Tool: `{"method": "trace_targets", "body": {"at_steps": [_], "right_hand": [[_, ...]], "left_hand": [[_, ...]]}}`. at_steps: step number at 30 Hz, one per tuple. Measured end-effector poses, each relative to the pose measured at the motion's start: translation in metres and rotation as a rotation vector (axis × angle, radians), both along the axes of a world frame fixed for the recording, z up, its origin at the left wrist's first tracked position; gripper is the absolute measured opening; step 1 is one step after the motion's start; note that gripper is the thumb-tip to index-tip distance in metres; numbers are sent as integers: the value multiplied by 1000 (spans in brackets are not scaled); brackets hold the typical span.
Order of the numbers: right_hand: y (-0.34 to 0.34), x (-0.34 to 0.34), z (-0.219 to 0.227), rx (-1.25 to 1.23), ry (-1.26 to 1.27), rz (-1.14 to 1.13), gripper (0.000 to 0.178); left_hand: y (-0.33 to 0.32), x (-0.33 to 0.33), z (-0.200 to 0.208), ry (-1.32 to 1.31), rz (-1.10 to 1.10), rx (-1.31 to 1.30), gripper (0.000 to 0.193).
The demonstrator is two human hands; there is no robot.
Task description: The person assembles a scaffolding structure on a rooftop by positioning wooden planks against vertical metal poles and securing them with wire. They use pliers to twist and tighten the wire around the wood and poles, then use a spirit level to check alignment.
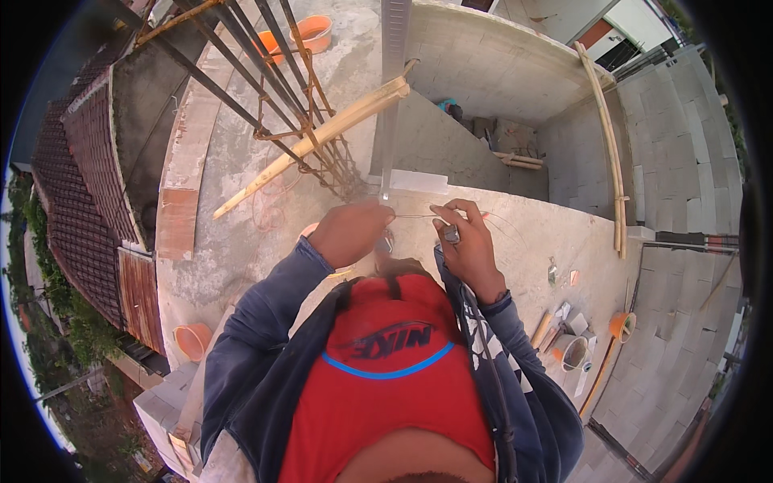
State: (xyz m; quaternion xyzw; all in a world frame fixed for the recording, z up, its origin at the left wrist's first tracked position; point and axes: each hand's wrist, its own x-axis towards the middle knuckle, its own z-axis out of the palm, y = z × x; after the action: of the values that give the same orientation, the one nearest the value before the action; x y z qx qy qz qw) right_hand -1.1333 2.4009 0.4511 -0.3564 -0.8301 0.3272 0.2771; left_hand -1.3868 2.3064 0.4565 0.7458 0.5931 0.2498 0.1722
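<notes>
A thin wire [414,216] stretches between my two hands in front of my chest. My left hand [352,233] is closed, pinching one end of the wire between thumb and forefinger. With thumb and fingertips, my right hand [469,251] grips the wire farther along, and a loose tail of it curves off to the right. A ring sits on a finger of that hand. Just beyond the hands stands a long metal straightedge [392,105], its lower end close to the wire. A pale block [417,182] lies beside it on the concrete slab.
Upright rebar [278,88] with rusty ties rises at the left, a split wooden pole [314,149] leaning across it. Beyond the slab edge drops a walled opening [475,173]. Orange buckets [312,34] stand at the back; another bucket [572,351] and tools lie at the right.
</notes>
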Motion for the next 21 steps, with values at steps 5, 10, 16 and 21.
{"method": "trace_targets", "body": {"at_steps": [5, 10, 16, 21], "right_hand": [[-33, 37, 7, -170, -15, -163, 18], [-38, 27, -17, -342, 290, -162, 51], [-43, -7, 31, -776, 906, -241, 54], [-44, -17, 22, -646, 689, -148, 40]], "left_hand": [[-60, 12, -16, -336, 336, 74, 23], [-106, 66, -52, -693, 378, -31, 26], [-136, 100, -81, -737, 304, -174, 28], [-134, 91, -81, -603, 207, -128, 29]]}}
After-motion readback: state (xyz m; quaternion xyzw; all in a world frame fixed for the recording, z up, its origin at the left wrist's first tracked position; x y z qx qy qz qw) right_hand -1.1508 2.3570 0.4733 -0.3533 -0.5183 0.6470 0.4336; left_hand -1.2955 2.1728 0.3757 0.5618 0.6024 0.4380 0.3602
